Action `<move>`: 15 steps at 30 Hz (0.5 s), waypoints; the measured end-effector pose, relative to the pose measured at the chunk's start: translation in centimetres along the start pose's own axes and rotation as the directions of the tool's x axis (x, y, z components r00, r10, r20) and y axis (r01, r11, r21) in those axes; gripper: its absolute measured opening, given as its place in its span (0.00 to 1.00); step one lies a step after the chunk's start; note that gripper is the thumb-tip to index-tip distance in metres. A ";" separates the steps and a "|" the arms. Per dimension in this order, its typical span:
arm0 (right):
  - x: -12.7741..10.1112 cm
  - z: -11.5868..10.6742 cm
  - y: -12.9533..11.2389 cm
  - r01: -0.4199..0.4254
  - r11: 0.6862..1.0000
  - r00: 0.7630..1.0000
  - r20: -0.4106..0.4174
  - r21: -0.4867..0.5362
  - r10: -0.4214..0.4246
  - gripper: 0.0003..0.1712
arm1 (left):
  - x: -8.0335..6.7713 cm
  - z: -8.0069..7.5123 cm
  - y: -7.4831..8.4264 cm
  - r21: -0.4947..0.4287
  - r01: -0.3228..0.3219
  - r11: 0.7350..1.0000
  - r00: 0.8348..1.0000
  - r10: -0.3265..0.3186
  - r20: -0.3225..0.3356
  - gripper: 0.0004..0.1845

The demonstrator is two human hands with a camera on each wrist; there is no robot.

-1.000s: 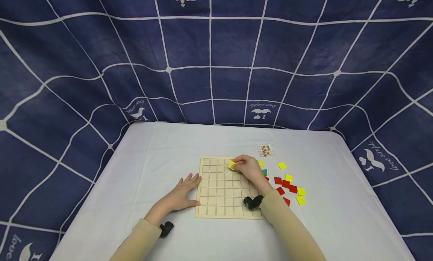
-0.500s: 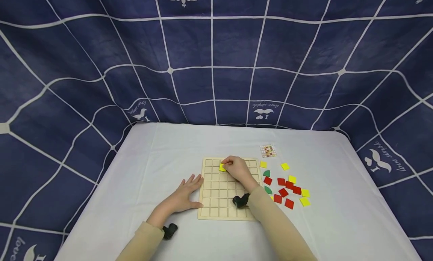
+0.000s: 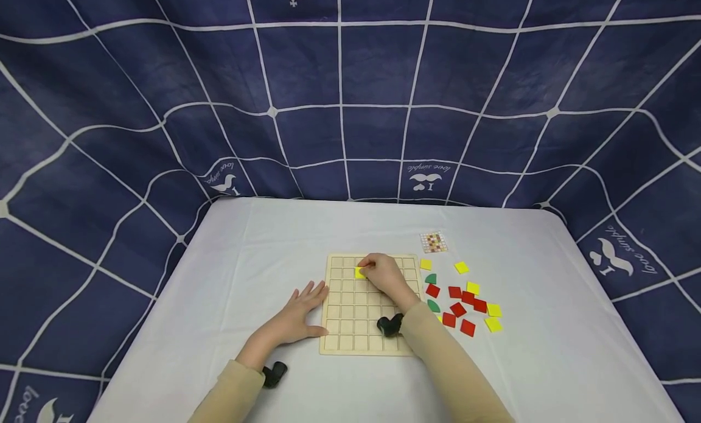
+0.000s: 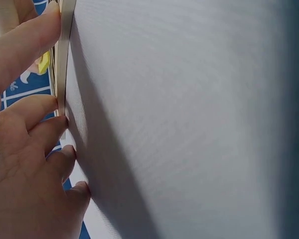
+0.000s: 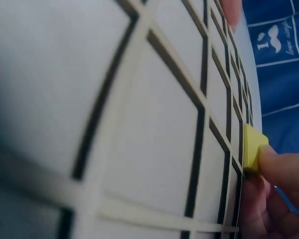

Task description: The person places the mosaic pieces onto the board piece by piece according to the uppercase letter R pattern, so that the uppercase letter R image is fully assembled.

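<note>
From the head camera, the right hand (image 3: 386, 275) pinches a yellow tile (image 3: 359, 272) over the second row of the wooden grid board (image 3: 350, 332), left of the middle. The left hand (image 3: 298, 318) lies flat and relaxed on the white table (image 3: 263, 258), its fingertips against the board's left edge, holding nothing. Loose red, yellow and green tiles (image 3: 462, 304) lie just right of the board, and a small pattern card (image 3: 434, 242) lies beyond them. If the left hand lifts, a sideways push from the right hand could, I judge, slide the board.

In the left wrist view, the fingers (image 4: 32, 112) touch the thin board edge (image 4: 65, 55); the contact looks light, so bracing may be weak.

In the right wrist view, fingertips (image 5: 284, 167) grip the yellow tile (image 5: 253, 148), which sits tilted at a cell's rim (image 5: 228, 149). Pressed down at this angle, it could jam on the rim or snap out of the pinch.
</note>
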State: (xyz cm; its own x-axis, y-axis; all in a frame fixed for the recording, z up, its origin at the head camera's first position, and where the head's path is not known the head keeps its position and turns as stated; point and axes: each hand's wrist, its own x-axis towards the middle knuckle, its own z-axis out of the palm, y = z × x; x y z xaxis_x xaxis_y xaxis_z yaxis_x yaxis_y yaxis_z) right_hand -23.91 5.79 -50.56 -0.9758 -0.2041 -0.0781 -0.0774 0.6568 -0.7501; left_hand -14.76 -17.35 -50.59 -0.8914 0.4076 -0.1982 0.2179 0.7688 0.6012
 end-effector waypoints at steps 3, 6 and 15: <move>-0.2 0.1 0.0 0.033 0.999 0.999 -0.026 -0.025 -0.033 0.03 | 0.0 -0.1 0.0 0.000 -0.002 1.000 1.000 0.002 0.000 0.49; -0.5 0.2 -0.1 0.058 0.997 0.997 -0.043 -0.055 -0.060 0.03 | 0.0 -0.1 0.0 0.000 0.000 1.000 1.000 0.000 0.002 0.48; -1.2 -1.5 0.0 0.002 1.000 0.999 -0.034 0.023 -0.001 0.07 | 0.0 0.0 0.1 -0.007 -0.001 1.000 1.000 0.001 0.001 0.48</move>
State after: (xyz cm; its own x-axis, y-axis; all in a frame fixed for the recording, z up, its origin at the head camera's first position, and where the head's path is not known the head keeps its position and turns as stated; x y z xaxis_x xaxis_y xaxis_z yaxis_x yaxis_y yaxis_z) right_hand -23.01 7.17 -49.49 -0.9822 -0.1798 -0.0547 -0.0745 0.6394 -0.7653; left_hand -14.74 -17.33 -50.52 -0.8907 0.4089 -0.1984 0.2160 0.7649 0.6068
